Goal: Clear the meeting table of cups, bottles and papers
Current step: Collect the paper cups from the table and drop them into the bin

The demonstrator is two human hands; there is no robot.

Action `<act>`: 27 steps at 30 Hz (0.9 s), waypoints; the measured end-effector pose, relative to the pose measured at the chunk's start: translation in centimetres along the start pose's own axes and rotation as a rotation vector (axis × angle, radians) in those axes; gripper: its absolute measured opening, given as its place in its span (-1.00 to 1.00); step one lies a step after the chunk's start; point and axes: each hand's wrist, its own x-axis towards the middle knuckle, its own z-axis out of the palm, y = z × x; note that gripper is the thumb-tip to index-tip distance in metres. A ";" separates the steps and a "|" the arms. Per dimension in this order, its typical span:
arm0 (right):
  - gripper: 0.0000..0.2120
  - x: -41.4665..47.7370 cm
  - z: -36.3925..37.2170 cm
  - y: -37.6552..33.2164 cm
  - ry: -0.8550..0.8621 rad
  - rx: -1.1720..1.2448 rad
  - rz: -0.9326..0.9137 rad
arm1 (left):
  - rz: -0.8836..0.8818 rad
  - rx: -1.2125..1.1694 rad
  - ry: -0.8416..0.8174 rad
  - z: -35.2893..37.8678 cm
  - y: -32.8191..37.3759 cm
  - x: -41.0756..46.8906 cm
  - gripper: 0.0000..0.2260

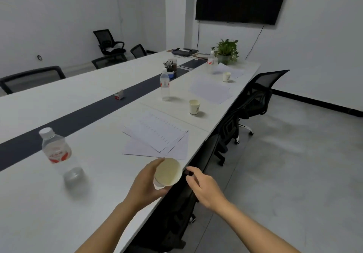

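My left hand (144, 184) grips an empty paper cup (168, 172), tilted with its mouth toward me, over the near edge of the white meeting table (98, 203). My right hand (204, 188) hovers just right of the cup, off the table's edge, fingers loosely bent and holding nothing. A clear water bottle with a red label (57, 150) stands to the left. Sheets of paper (157, 137) lie fanned just beyond the cup. Farther along stand a second paper cup (194, 107), a second bottle (165, 85), more papers (211, 90), a third cup (226, 76) and a third bottle (212, 61).
Black office chairs (255, 99) are tucked along the table's right edge, with others across on the left. A pen holder (170, 68), a small red-and-white box (119, 95), a potted plant (225, 51) and books sit farther down. Grey floor lies open on the right.
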 end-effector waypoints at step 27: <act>-0.74 22.2 -17.9 17.8 -0.019 0.119 0.122 | -0.295 -0.144 0.134 15.7 2.9 24.8 -0.43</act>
